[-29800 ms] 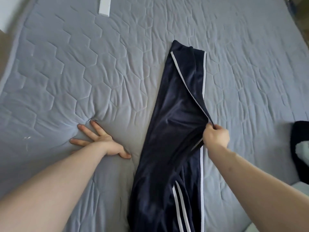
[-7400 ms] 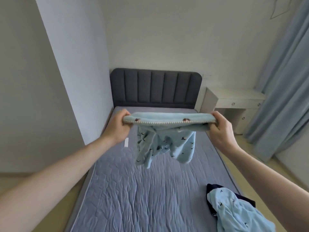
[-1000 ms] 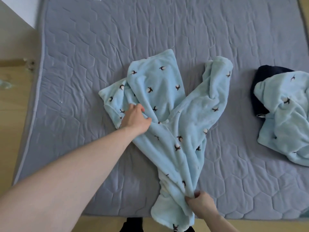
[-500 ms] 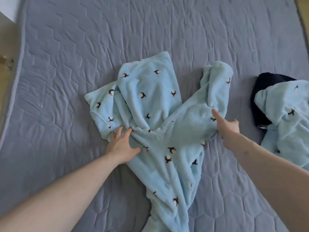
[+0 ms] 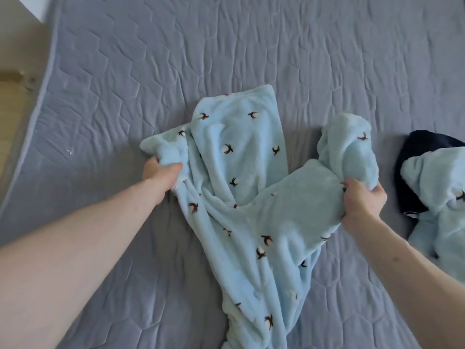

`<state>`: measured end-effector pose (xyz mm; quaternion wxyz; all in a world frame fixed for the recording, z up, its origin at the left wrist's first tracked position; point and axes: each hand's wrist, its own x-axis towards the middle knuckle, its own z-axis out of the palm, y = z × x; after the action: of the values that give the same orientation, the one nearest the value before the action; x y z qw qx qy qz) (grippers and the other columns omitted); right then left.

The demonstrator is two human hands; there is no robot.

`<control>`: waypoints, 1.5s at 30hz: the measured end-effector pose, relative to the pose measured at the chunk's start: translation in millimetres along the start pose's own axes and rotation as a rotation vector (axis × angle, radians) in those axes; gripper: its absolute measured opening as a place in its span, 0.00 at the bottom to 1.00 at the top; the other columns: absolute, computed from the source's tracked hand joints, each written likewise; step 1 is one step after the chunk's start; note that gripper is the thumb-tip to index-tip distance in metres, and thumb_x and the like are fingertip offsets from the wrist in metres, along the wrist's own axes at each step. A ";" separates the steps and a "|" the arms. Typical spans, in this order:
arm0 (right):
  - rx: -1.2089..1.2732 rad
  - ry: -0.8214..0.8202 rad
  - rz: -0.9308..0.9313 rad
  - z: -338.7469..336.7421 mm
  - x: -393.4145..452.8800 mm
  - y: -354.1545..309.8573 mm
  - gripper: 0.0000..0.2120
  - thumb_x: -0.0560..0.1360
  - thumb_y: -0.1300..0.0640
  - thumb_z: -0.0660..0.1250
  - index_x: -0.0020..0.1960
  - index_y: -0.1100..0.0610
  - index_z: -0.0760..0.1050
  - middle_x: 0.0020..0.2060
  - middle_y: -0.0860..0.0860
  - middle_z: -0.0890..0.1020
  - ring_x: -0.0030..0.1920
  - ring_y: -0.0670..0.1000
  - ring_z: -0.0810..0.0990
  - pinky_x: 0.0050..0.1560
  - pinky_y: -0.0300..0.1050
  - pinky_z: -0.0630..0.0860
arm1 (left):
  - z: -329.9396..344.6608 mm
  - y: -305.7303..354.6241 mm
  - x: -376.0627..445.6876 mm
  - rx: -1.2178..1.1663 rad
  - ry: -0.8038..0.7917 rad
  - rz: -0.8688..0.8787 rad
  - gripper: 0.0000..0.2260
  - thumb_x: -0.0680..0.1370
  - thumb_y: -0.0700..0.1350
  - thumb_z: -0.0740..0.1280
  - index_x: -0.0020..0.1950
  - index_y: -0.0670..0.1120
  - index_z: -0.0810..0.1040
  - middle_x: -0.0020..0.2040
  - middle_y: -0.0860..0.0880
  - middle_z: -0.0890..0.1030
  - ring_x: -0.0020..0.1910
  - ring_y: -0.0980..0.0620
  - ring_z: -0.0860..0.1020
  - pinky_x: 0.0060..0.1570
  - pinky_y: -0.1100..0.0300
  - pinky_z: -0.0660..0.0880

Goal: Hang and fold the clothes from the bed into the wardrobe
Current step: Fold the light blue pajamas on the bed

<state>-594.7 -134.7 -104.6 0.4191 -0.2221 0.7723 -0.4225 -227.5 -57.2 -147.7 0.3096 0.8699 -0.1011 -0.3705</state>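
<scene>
Light blue fleece pyjama trousers (image 5: 251, 197) with small dark bird-like prints lie crumpled on the grey quilted mattress (image 5: 226, 46), one end trailing toward the near edge. My left hand (image 5: 161, 176) grips a bunched fold at the garment's left side. My right hand (image 5: 362, 200) is closed on the fleece at its right side, just below a folded-over lump. A second light blue fleece garment (image 5: 437, 202) lies at the right edge on top of a dark navy garment (image 5: 415, 157).
The mattress's left edge (image 5: 32, 109) runs diagonally, with wooden floor (image 5: 10, 104) beyond it. A white wall corner (image 5: 37, 6) shows at the top left. Bare quilted mattress spreads across the far half of the bed.
Both hands went from resting flat on the fleece to gripping it. My left hand shifted to the garment's left fold and my right closed on the right side. The fabric has bunched up.
</scene>
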 end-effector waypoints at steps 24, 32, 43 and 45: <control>-0.749 -0.509 -0.465 -13.4 -147.3 86.8 0.28 0.73 0.49 0.73 0.70 0.43 0.68 0.65 0.39 0.68 0.64 0.41 0.64 0.68 0.47 0.68 | -7.4 2.2 -40.2 0.064 -0.058 0.016 0.27 0.72 0.58 0.76 0.66 0.47 0.78 0.60 0.49 0.82 0.58 0.45 0.80 0.54 0.57 0.75; -0.839 -0.698 -0.301 -80.9 -163.4 126.8 0.16 0.78 0.53 0.70 0.65 0.45 0.78 0.51 0.39 0.80 0.45 0.42 0.80 0.44 0.32 0.74 | -4.1 54.3 -18.0 0.065 0.107 0.184 0.17 0.78 0.54 0.70 0.63 0.46 0.78 0.57 0.49 0.82 0.55 0.46 0.80 0.50 0.60 0.71; -0.624 -0.632 -0.092 -70.8 -196.8 146.4 0.19 0.78 0.62 0.63 0.58 0.39 0.79 0.56 0.39 0.79 0.51 0.40 0.80 0.49 0.37 0.79 | -31.3 -159.7 -193.0 0.358 -0.281 -0.159 0.21 0.73 0.63 0.73 0.54 0.49 0.74 0.51 0.51 0.79 0.52 0.47 0.80 0.46 0.56 0.71; -0.609 -0.440 -0.070 -92.0 -190.9 149.4 0.16 0.78 0.57 0.68 0.62 0.41 0.75 0.57 0.42 0.78 0.52 0.41 0.79 0.42 0.33 0.75 | -31.8 -181.1 -236.3 0.404 -0.501 -0.272 0.27 0.64 0.71 0.74 0.51 0.52 0.77 0.49 0.55 0.82 0.49 0.53 0.81 0.42 0.59 0.73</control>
<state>-564.9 122.6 -115.3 0.4750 -0.4480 0.7462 -0.1298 -381.3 195.9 -104.2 0.0447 0.8011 -0.1286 -0.5828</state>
